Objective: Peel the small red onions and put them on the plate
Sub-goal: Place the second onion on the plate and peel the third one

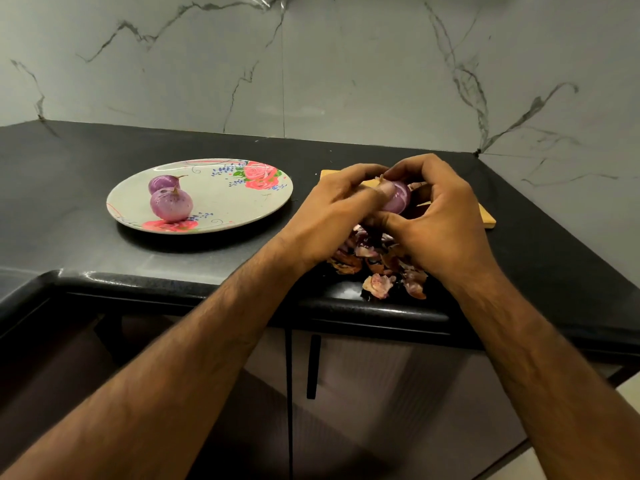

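Through the head camera I see both hands meeting above a black counter [86,150]. My left hand [332,209] and right hand [440,216] curl around one small red onion [398,200], gripping it between fingers and thumbs. A wooden board [486,220] shows behind them. Loose onion skins [377,268] lie beneath (near the counter's front edge). Well apart to the left, a floral plate [242,206] holds two peeled onions [171,204], one just behind the other.

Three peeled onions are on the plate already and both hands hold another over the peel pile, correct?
No: the head view shows two peeled onions on the plate, not three. The left hand and right hand do hold another onion over the peel pile.
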